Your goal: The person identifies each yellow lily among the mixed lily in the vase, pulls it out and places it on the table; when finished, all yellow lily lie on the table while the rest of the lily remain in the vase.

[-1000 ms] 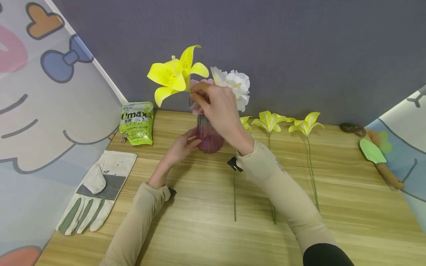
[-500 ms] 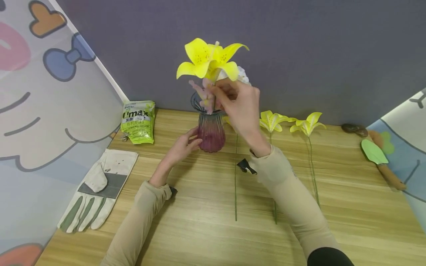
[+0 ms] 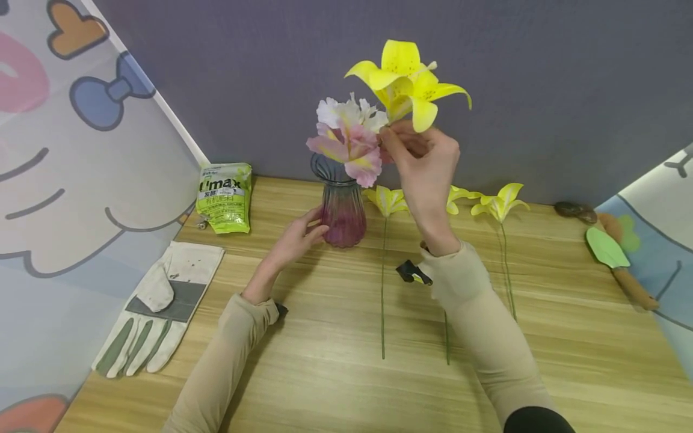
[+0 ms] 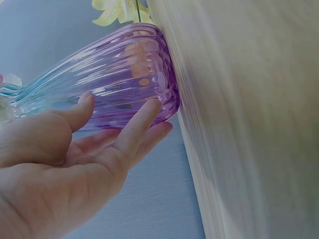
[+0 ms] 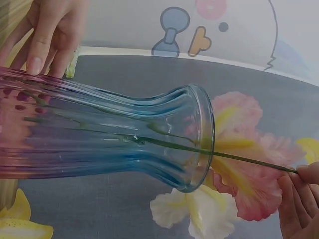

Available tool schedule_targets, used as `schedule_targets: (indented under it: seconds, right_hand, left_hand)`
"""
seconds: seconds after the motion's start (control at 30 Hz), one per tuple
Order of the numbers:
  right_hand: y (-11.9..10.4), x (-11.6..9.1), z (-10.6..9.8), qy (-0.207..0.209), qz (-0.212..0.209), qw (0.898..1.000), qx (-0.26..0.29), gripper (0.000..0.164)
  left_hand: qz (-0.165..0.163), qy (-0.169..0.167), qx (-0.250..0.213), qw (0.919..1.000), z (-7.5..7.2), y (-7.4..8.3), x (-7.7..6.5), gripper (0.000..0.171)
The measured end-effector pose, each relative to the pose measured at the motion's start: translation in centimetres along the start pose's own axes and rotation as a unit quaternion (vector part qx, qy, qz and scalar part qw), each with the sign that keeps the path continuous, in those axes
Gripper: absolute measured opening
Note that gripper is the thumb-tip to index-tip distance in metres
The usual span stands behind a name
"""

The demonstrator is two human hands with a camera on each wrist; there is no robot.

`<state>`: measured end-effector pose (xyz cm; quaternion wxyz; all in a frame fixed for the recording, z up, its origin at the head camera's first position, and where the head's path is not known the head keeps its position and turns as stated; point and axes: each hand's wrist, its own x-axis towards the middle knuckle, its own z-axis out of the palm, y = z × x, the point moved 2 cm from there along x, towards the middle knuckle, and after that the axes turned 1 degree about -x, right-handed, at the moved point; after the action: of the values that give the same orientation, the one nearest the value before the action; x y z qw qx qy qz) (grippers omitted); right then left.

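My right hand (image 3: 430,165) pinches the green stem of a yellow lily (image 3: 400,81), just below the bloom. In the right wrist view this stem (image 5: 249,160) runs from the fingertips through the mouth of a ribbed glass vase (image 5: 119,134). The vase stands upright on the table, pink at its base and blue-grey above. My left hand (image 3: 295,243) touches the vase's lower left side with thumb and extended fingers (image 4: 139,122). A pink flower (image 3: 349,147) and a white flower (image 3: 341,111) stand in the vase, leaning around its rim.
Several yellow lilies, including one at the right (image 3: 498,204), lie on the wooden table (image 3: 325,373). A green fertilizer bag (image 3: 224,198) and a work glove (image 3: 159,310) are at the left. A green trowel (image 3: 609,246) and dark stones (image 3: 575,210) sit at the right. A grey panel (image 3: 514,90) closes off the back.
My right hand has carried the lily's bloom rightward and upward across the vase. The pink and white flowers now show to the left of that hand. My left hand has stayed at the vase.
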<state>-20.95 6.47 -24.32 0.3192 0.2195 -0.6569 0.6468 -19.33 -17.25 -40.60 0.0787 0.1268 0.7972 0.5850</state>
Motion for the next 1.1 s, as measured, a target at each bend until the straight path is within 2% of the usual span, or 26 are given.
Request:
schedule_targets:
  seconds: [0.2,0.57,0.8,1.1]
  right_hand:
    - [0.0,0.0,-0.6,0.015,0.000,0.999,0.038,0.006]
    - [0.6,0.6,-1.4,0.033,-0.029,0.997,0.060,0.007]
    - [0.8,0.9,-2.4,0.085,0.011,0.987,0.133,0.007]
    - [1.0,1.4,-3.8,0.128,0.034,0.977,0.165,0.007]
  left_hand:
    - [-0.007,0.000,-0.001,1.0000,0.0,-0.3,0.1,0.059]
    - [-0.004,-0.003,0.001,1.0000,0.0,-0.2,0.1,0.059]
    - [-0.006,-0.003,0.007,1.0000,0.0,-0.2,0.0,0.060]
    - [-0.007,-0.002,0.004,1.0000,0.0,-0.4,0.2,0.060]
